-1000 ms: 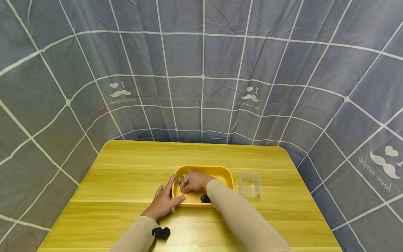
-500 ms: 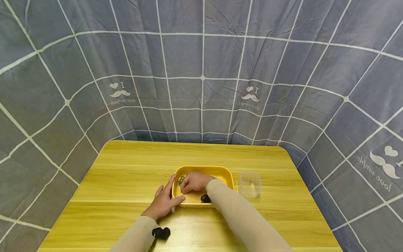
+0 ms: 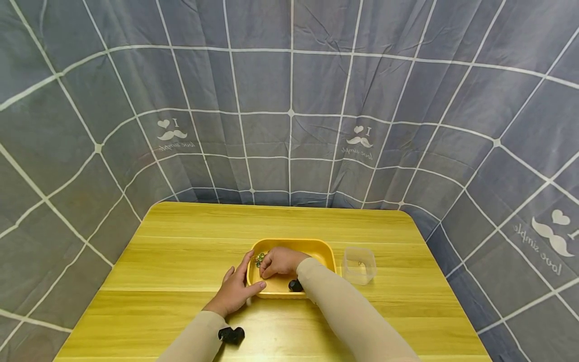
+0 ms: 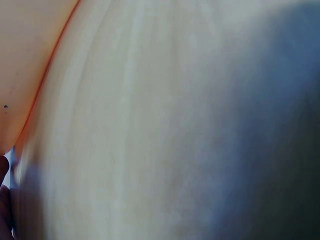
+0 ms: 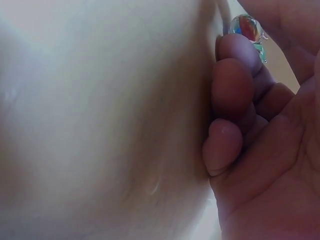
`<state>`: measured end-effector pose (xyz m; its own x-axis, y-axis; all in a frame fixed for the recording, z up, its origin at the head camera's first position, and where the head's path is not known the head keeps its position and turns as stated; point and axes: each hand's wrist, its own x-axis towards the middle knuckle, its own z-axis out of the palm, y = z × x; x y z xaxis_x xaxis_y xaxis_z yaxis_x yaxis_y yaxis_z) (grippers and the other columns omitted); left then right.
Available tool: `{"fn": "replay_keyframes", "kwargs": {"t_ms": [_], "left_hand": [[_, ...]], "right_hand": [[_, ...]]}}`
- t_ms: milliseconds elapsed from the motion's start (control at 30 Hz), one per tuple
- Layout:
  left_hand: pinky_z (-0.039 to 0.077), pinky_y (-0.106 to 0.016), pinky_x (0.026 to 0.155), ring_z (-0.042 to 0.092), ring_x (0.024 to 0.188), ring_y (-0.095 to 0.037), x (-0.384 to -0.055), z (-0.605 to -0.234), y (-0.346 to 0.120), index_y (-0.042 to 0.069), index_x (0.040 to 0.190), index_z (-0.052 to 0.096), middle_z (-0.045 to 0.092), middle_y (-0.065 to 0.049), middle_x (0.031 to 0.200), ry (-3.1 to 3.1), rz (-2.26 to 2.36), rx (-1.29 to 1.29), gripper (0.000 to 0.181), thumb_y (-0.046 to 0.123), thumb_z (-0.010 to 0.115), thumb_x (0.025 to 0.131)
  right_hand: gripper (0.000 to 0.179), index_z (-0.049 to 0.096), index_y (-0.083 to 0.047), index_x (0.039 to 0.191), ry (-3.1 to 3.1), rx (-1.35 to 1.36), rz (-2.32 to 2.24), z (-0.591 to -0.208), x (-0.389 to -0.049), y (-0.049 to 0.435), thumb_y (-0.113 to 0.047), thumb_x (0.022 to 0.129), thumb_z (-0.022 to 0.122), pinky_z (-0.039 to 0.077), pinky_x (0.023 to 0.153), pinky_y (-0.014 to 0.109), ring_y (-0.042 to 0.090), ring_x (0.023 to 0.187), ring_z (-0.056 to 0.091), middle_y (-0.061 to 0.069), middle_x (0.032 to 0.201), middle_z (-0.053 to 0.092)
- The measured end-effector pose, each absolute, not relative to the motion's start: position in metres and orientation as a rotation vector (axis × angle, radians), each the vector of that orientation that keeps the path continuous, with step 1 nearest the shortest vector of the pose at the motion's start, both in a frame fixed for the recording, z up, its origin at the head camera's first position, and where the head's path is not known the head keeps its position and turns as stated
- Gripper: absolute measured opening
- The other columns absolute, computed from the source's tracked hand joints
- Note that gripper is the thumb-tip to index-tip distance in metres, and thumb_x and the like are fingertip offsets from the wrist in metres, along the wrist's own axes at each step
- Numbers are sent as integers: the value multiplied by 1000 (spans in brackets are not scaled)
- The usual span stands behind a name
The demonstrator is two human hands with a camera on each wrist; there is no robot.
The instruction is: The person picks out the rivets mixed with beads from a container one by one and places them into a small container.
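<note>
Inside the left half of the yellow plastic tray [image 3: 313,245], my right hand [image 3: 281,260] is arching over the floor, its fingers lying curled and the tips pointing down. Whether thumb and forefinger are pinching anything between them I cannot tell, since the back of the hand is hiding the tips. A clear glass bead [image 5: 246,28] with red and blue inside is showing just beyond those fingers. It seems to be one of the small cluster of glass beads [image 3: 260,259] that is lying against the tray's left end, right beside my knuckles.

For something this small and round, I am judging that fingertips should be doing the work: closing from two sides, low against the floor, without pressing down, which could be sending a bead rolling. Curling the spare fingers out of the way seems wise, so they are not scattering the pile.

My left hand [image 3: 235,290] is bracing the near left corner, fingers stretching along the left wall, thumb lying over the near rim; a light, even touch there should be enough against sliding.

Above the near side, the black wrist camera [image 3: 295,285] is sitting close to the rim, so any lift should be going up first. Farther right, a clear plastic box [image 3: 359,278] is standing just beside the tray on the wooden table [image 3: 190,251], a tiny golden piece [image 3: 360,263] showing in it.
</note>
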<state>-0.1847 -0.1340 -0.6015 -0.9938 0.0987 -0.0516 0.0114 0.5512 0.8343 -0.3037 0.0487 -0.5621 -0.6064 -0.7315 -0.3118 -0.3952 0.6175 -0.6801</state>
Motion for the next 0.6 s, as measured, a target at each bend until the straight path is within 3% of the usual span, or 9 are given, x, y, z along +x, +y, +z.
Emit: {"fn": "replay_keyframes", "kwargs": {"t_ms": [133, 400, 600], "left_hand": [[-1, -71, 129, 13, 160, -54, -184, -601, -135, 29, 171, 15, 57, -17, 155, 2681, 1446, 96, 97, 49, 73, 97], [-1, -72, 128, 7, 160, -55, -184, -602, -135, 29, 171, 14, 55, -18, 157, 2674, 1453, 99, 98, 49, 73, 97], [1, -68, 129, 47, 147, -49, -185, -603, -135, 26, 171, 15, 60, -18, 152, 2703, 1439, 134, 96, 47, 73, 97]], "right_hand": [[12, 85, -18, 89, 2259, -878, -763, -560, -302, 48, -8, 91, 78, 44, 66, 16, 4, 70, 53, -6, 91, 78], [12, 85, -18, 88, 2251, -866, -771, -561, -302, 48, -8, 91, 79, 45, 68, 16, 4, 73, 54, -16, 86, 73], [10, 84, -14, 89, 2228, -873, -795, -564, -304, 47, -5, 90, 78, 43, 66, 16, 3, 71, 53, -16, 83, 71]]}}
